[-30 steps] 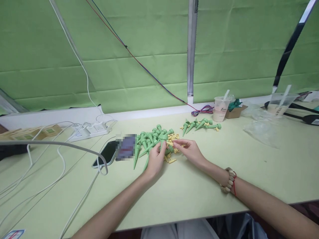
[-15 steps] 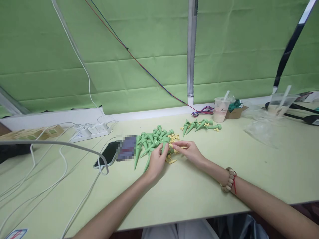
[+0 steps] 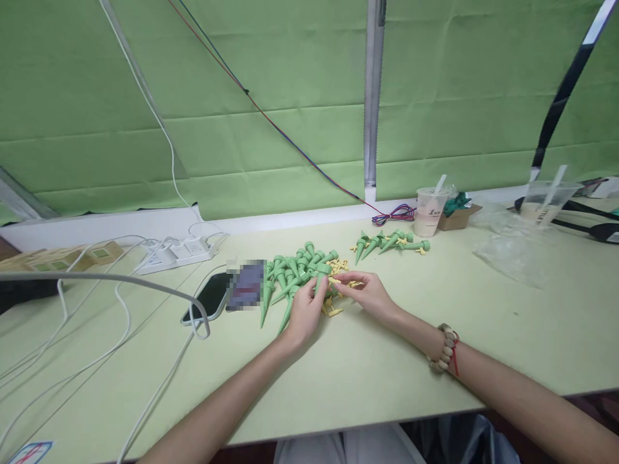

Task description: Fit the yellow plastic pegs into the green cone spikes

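Note:
A pile of green cone-shaped spikes [image 3: 290, 274] lies mid-table, mixed with small yellow plastic pieces [image 3: 338, 265]. My left hand [image 3: 304, 312] is closed around one green spike [image 3: 321, 276], held at its wide end above the pile's right edge. My right hand [image 3: 368, 293] pinches a small yellow piece [image 3: 334, 280] right beside that spike's head. A second, smaller group of green spikes with yellow pieces [image 3: 389, 241] lies farther back to the right.
A phone [image 3: 209, 298] lies left of the pile, with a power strip [image 3: 176, 251] and white cables [image 3: 97, 309] beyond. Two plastic cups [image 3: 429, 211] [image 3: 545, 201], a small cardboard box [image 3: 457, 218] and a clear bag [image 3: 510, 254] sit at the back right.
Both hands stay at the pile's right edge. My right fingertips have drawn closer to the spike held in my left hand, bringing the yellow piece up to its head.

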The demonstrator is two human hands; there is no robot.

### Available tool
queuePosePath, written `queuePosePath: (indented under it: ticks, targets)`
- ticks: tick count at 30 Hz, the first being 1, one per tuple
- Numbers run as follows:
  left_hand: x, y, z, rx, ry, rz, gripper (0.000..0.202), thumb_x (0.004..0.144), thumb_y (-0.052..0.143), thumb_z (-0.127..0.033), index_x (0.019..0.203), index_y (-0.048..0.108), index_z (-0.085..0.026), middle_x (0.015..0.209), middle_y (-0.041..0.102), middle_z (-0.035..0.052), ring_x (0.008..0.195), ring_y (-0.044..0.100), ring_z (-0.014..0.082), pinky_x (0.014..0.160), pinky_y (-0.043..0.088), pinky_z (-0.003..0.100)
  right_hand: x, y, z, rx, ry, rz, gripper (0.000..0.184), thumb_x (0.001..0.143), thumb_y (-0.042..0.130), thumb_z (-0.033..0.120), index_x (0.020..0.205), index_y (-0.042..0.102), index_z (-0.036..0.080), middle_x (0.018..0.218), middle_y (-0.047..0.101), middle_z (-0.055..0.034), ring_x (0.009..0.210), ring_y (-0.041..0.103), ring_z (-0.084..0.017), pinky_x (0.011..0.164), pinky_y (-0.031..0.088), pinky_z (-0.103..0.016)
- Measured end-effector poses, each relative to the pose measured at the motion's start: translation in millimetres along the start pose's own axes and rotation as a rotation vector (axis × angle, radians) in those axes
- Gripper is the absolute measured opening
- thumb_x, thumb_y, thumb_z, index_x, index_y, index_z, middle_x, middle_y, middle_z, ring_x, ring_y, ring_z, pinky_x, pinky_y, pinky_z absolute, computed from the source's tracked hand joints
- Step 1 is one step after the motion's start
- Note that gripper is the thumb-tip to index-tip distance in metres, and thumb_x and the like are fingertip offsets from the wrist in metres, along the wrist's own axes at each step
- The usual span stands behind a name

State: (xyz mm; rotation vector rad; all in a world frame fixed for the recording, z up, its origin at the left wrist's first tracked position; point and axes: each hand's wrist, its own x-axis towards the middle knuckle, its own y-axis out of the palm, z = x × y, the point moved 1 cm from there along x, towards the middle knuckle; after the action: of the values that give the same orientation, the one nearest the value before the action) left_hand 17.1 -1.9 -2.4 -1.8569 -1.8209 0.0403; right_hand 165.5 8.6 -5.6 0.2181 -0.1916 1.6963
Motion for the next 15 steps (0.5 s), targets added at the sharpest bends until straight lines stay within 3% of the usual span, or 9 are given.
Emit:
queuePosePath:
  ticks: [5,10,15]
  targets:
    - [-2,1.1,-4,-0.061,-0.026,0.002,0.040,0.081,0.041,-0.052,0.066,0.049,-0.015,0.054,0.035,-0.0035,0.051,0.030,0.0090,0.048,0.024,0.022,-1,0,1,-0.064,-0.073,-0.037,0.029,0.064,0.069,0.037,0.084,0.070,0.016,0.085,0.070,-0.0083,0.075,0.064,-0.020,0.066,0.051,-0.031]
    - [3,-1.2,-4,-0.180,-0.105,-0.033,0.042,0.080,0.040,-0.056,0.070,0.050,-0.017,0.044,0.028,-0.0063,0.042,0.025,0.0077,0.042,0.021,0.022,-3,-4,5,-0.272,-0.268,-0.163,0.016,0.067,0.066,0.030,0.079,0.072,0.021,0.083,0.069,-0.0066,0.083,0.060,-0.021,0.062,0.047,-0.028]
    - [9,-8.6,-1,-0.219,-0.165,-0.143,0.042,0.079,0.040,-0.058,0.069,0.049,-0.018,0.041,0.024,-0.0078,0.036,0.023,0.0058,0.036,0.019,0.020,-1,-8,6,-0.262,-0.202,-0.185,0.021,0.068,0.064,0.033,0.082,0.070,0.018,0.087,0.069,-0.0076,0.080,0.060,-0.020,0.057,0.045,-0.026]
